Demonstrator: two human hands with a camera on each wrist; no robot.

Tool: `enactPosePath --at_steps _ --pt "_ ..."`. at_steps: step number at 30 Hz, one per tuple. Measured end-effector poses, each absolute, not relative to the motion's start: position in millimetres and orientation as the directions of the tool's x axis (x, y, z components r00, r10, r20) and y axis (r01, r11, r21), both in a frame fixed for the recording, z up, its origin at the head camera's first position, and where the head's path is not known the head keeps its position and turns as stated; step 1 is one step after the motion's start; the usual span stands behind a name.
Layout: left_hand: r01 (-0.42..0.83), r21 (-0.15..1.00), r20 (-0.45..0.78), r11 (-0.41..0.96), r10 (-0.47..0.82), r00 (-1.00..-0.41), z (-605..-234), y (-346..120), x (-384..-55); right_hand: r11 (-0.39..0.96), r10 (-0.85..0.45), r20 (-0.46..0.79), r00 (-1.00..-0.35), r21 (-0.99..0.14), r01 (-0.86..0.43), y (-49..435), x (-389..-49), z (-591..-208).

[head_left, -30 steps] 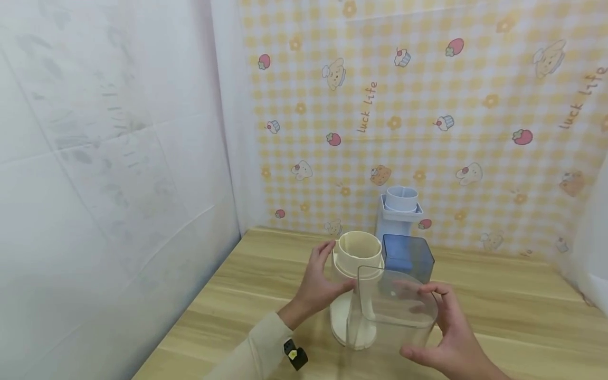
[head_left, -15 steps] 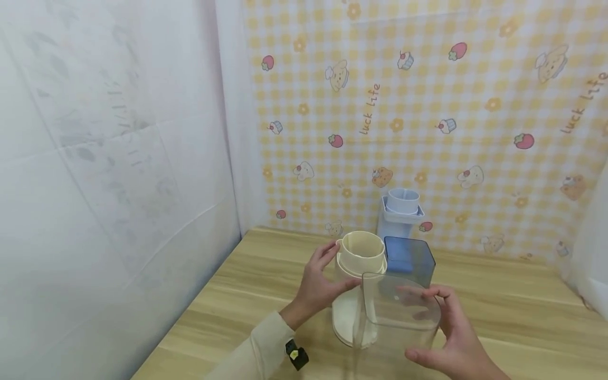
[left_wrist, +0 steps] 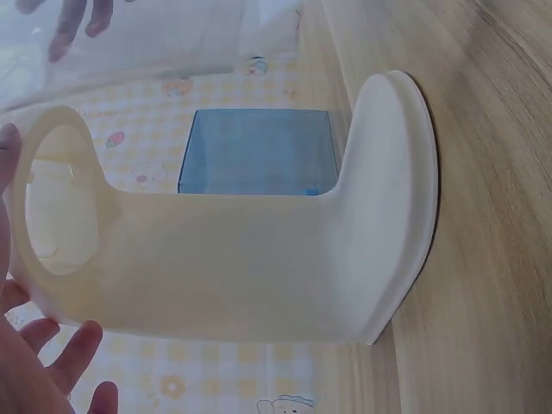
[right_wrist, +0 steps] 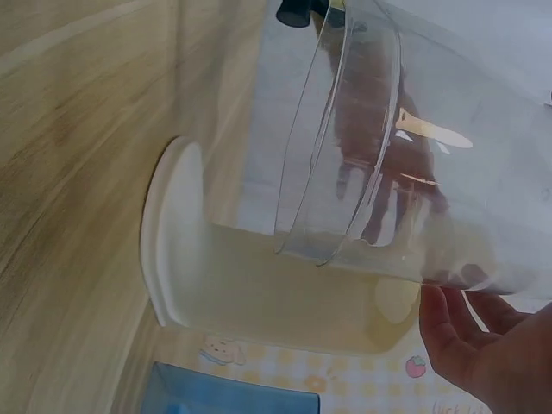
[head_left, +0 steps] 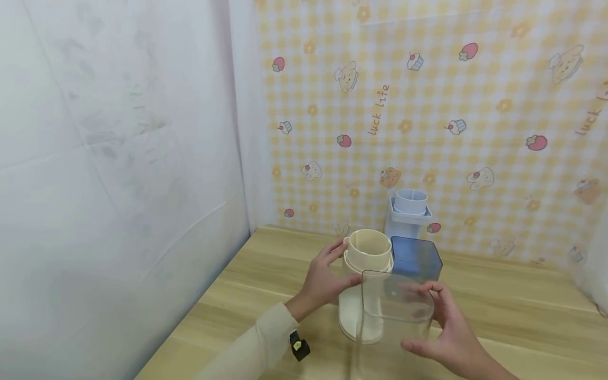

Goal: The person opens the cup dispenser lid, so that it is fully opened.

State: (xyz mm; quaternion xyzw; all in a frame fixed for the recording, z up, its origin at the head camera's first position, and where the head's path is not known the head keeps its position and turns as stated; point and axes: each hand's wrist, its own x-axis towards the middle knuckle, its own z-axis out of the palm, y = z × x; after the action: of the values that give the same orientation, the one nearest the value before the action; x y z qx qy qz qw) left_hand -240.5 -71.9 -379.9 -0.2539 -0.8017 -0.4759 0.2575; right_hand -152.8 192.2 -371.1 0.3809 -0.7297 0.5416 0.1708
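Observation:
A cream stand [head_left: 350,311] with a round collar on top stands upright on the wooden table. My left hand [head_left: 325,277] holds its collar from the left, fingertips on the rim and thumb towards the front. In the left wrist view the stand [left_wrist: 224,259] shows its smooth column and flat foot. A clear plastic container [head_left: 394,332] is gripped by my right hand [head_left: 451,330], thumb on the near side and fingers on the far side. It hangs in front of the stand, partly covering it. In the right wrist view the container [right_wrist: 492,172] appears raised above the table.
Behind the cream stand is a tinted blue container [head_left: 418,258], with a light blue stand [head_left: 401,226] further back. A checked cloth [head_left: 427,105] hangs at the table's rear, and a white curtain [head_left: 119,184] borders the left.
The head view has turned slightly left. The clear container and my right hand have shifted a little down and left relative to the cream stand. My left hand keeps its hold on the collar.

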Motion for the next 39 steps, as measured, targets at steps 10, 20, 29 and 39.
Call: enactPosePath --at_steps 10,20,29,39 --pt "0.649 0.614 0.669 0.449 0.141 -0.73 -374.5 -75.6 -245.1 0.161 -0.4 0.642 -0.653 -0.652 -0.74 184.7 -164.5 -375.7" --pt "0.613 0.638 0.628 0.466 0.147 -0.764 -376.2 -70.6 -252.0 0.21 -0.354 0.598 -0.719 -0.699 -0.684 186.4 -164.8 -384.0" --pt "0.552 0.637 0.591 0.537 0.119 -0.798 -373.2 -66.6 -257.6 0.226 -0.335 0.608 -0.719 -0.689 -0.688 184.2 -168.2 -390.8" --pt "0.512 0.608 0.593 0.607 0.08 -0.801 -376.2 -65.1 -261.5 0.201 -0.362 0.617 -0.699 -0.68 -0.705 181.5 -175.9 -399.9"
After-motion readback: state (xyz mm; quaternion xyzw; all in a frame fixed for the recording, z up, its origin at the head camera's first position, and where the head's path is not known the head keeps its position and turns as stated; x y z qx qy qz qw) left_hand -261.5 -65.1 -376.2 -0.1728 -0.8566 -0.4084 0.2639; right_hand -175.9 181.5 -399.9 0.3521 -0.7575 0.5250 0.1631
